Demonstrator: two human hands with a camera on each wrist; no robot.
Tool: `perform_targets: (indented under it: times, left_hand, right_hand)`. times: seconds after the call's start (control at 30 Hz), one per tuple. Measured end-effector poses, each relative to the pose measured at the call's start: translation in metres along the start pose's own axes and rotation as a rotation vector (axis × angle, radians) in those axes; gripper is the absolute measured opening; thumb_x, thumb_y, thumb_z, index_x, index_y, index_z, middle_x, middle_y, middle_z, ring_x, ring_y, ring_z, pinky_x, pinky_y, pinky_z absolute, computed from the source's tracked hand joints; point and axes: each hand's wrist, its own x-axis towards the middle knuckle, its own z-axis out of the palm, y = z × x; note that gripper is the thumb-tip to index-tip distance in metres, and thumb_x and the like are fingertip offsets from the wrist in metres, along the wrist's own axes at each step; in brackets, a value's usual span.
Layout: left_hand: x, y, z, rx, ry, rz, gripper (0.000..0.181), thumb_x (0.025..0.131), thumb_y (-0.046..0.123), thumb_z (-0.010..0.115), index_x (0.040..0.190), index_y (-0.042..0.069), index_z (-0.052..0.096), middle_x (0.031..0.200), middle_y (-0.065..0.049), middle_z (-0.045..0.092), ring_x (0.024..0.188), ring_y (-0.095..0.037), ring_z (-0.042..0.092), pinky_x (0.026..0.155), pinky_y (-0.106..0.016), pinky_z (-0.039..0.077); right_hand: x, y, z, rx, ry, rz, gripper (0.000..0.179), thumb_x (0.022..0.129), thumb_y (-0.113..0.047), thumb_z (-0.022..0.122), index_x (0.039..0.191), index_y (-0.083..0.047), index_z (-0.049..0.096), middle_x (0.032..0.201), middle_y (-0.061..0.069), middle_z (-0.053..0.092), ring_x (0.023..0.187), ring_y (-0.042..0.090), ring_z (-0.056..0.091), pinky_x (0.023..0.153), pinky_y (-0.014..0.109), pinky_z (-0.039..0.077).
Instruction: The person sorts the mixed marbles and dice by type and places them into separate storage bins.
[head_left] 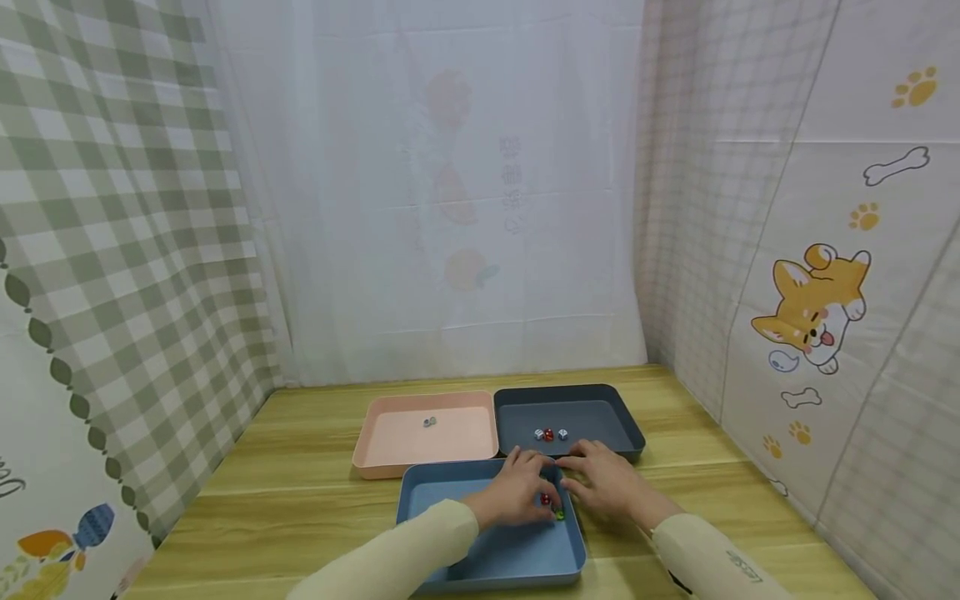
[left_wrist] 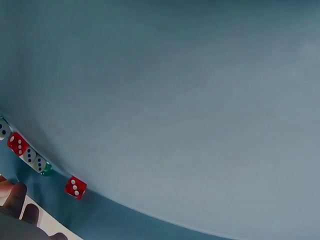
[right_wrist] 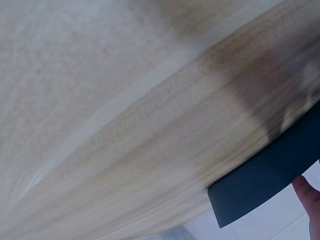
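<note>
My left hand (head_left: 517,492) reaches into the right side of a blue tray (head_left: 495,575), its fingers spread and bent over the dice by the side wall. A red die (head_left: 545,499) and a green die (head_left: 559,515) show beside its fingers. In the left wrist view, a row of red, white and green dice lines the tray wall, with another red die (left_wrist: 76,187) a little apart. At the blue tray's right rim is my right hand (head_left: 611,483), fingers loosely bent near its corner. In the right wrist view a fingertip (right_wrist: 301,186) meets the dark tray's edge.
A dark grey tray (head_left: 517,400) behind the blue one holds two white dice and a red die (head_left: 548,434). To its left, a pink tray (head_left: 397,458) has small pale dice (head_left: 430,422). Curtains surround the wooden table (head_left: 300,467).
</note>
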Motion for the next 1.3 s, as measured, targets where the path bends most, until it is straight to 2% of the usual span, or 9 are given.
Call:
perform_targets:
  times: [0.2, 0.4, 0.57, 0.73, 1.03, 1.3]
  left_hand:
    - [0.001, 0.003, 0.002, 0.001, -0.018, 0.025, 0.013, 0.087, 0.043, 0.074, 0.098, 0.035, 0.076, 0.141, -0.002, 0.049, 0.136, -0.02, 0.036, 0.111, -0.058, 0.028]
    - [0.0, 0.005, 0.005, -0.002, -0.04, 0.02, 0.015, 0.087, 0.045, 0.074, 0.098, 0.036, 0.076, 0.142, -0.001, 0.048, 0.137, -0.02, 0.035, 0.111, -0.057, 0.028]
    - [-0.001, 0.003, 0.007, -0.015, -0.023, 0.007, 0.014, 0.086, 0.045, 0.075, 0.096, 0.036, 0.076, 0.139, 0.001, 0.05, 0.136, -0.019, 0.037, 0.111, -0.058, 0.028]
    - [-0.002, -0.001, 0.003, -0.033, 0.01, -0.012, 0.013, 0.085, 0.045, 0.076, 0.095, 0.035, 0.077, 0.136, 0.001, 0.053, 0.133, -0.019, 0.04, 0.109, -0.06, 0.03]
    - [-0.003, -0.009, -0.012, -0.081, 0.039, -0.114, 0.013, 0.089, 0.041, 0.074, 0.097, 0.031, 0.077, 0.136, -0.003, 0.053, 0.133, -0.021, 0.041, 0.111, -0.06, 0.026]
    - [-0.004, -0.025, -0.029, -0.178, 0.068, -0.246, 0.011, 0.09, 0.038, 0.073, 0.096, 0.03, 0.078, 0.138, -0.005, 0.052, 0.133, -0.022, 0.04, 0.113, -0.048, 0.025]
  right_hand:
    - [-0.001, 0.001, 0.001, 0.008, -0.001, 0.003, 0.035, 0.096, -0.035, 0.065, 0.123, -0.013, 0.071, 0.112, 0.007, 0.059, 0.1, 0.028, 0.057, 0.08, 0.048, 0.051]
    - [-0.003, 0.0, 0.001, 0.023, -0.008, 0.012, 0.038, 0.097, -0.039, 0.063, 0.122, -0.012, 0.071, 0.114, 0.008, 0.059, 0.1, 0.028, 0.057, 0.081, 0.049, 0.051]
    - [-0.003, 0.0, 0.001, 0.016, 0.0, 0.004, 0.037, 0.096, -0.038, 0.063, 0.122, -0.013, 0.071, 0.114, 0.009, 0.059, 0.101, 0.029, 0.057, 0.082, 0.049, 0.051]
    - [-0.004, 0.001, -0.001, 0.003, 0.009, -0.009, 0.037, 0.097, -0.039, 0.062, 0.122, -0.013, 0.072, 0.113, 0.008, 0.06, 0.1, 0.029, 0.058, 0.081, 0.049, 0.052]
    - [-0.004, 0.001, -0.005, -0.002, 0.01, -0.015, 0.038, 0.097, -0.04, 0.063, 0.122, -0.014, 0.072, 0.112, 0.008, 0.059, 0.1, 0.029, 0.058, 0.08, 0.048, 0.052]
    - [-0.001, -0.001, -0.002, 0.004, 0.022, -0.018, 0.036, 0.096, -0.036, 0.064, 0.122, -0.013, 0.072, 0.111, 0.008, 0.059, 0.099, 0.028, 0.057, 0.081, 0.047, 0.051]
